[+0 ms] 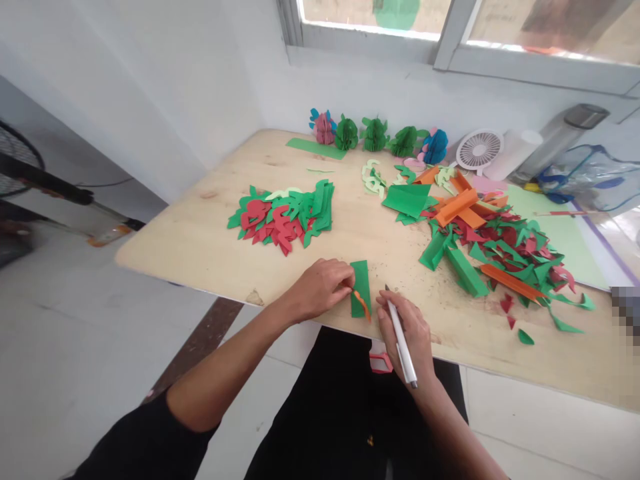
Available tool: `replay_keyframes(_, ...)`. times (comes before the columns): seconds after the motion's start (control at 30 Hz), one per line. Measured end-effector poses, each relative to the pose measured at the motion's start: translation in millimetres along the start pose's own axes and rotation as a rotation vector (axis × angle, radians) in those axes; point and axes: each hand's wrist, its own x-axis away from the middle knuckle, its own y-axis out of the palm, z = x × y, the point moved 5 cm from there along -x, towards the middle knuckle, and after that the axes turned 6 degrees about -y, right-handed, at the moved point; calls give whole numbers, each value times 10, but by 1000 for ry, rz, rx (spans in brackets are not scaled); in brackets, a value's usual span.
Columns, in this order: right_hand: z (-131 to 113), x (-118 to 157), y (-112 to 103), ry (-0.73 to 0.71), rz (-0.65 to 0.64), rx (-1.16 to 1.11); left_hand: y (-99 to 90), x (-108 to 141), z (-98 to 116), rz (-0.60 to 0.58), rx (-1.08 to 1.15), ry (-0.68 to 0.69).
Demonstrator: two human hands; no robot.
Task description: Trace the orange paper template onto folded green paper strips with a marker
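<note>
My left hand [327,285] is closed in a pinch on a small curved orange paper cutout [363,307], which lies over a green paper rectangle [359,277] near the table's front edge. To its right, my right hand [407,330] is closed around a white pen [403,343]. The pen's dark tip points away from me, just right of the green rectangle and apart from it. A red-rimmed object [381,362] shows beside my right hand, below the table edge; its kind is unclear.
Red and green paper cutouts [280,217] are heaped left of centre. Paper scraps [520,247] spread over the right side, with folded orange strips [456,207]. Honeycomb paper figures [375,135] line the wall. A small fan [480,150] and a bottle [565,143] stand at back right.
</note>
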Motion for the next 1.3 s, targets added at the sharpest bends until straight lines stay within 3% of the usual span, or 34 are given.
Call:
replay_keyframes(0.1, 11, 18, 2, 66, -5, -78, -13, -9, 38, 59, -12, -19)
replay_keyframes(0.27, 69, 47, -75, 333, 21, -262, -122, -39, 218, 142, 53, 43)
replay_keyframes(0.4, 71, 18, -114, 399, 19, -351, -142, -61, 314, 218, 112, 145)
replay_keyframes(0.6, 60, 0, -47, 483, 26, -416, -82, -50, 265, 268, 62, 216)
replay_keyframes(0.73, 5, -59, 18, 444, 15, -408, -101, -12, 216, 334, 0, 202)
replay_keyframes(0.93, 2, -172, 125, 348, -2, -254, -85, 167, 66, 459, -13, -9)
replay_keyframes(1.07, 33, -184, 197, 256, -35, -99, 53, 306, 31, 399, 49, -66)
replay_keyframes(1.3, -13, -135, 222, 54, -34, 94, 215, 309, 60, 247, 51, 13)
